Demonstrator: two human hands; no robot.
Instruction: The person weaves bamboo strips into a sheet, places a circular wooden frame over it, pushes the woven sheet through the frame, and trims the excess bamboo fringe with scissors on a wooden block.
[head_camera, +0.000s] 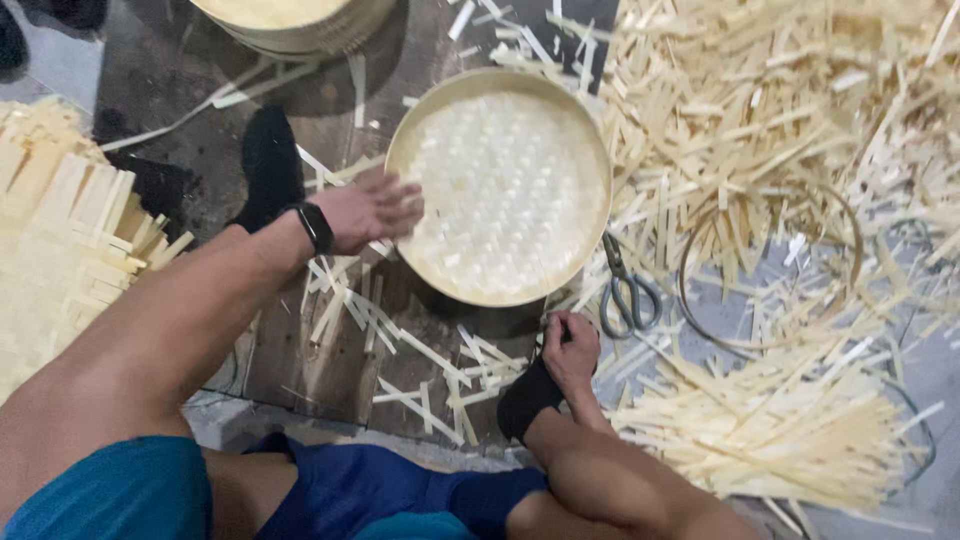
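A round bamboo tray (500, 185) with a woven white bottom lies on the dark wooden board. My left hand (368, 210), a black watch on its wrist, rests flat on the tray's left rim with the fingers stretched out and blurred. My right hand (570, 350), with a black wrap round the wrist, sits just below the tray's near rim. Its fingers are curled shut, and I cannot make out anything held in them. Grey scissors (628, 292) lie just right of that hand.
Loose bamboo strips (760, 110) cover the floor at the right and below. A thin bamboo hoop (850, 225) lies among them. A stack of strips (60, 220) sits at the left, more round trays (300, 25) at the top, a black sock-like shape (270, 165) by my left wrist.
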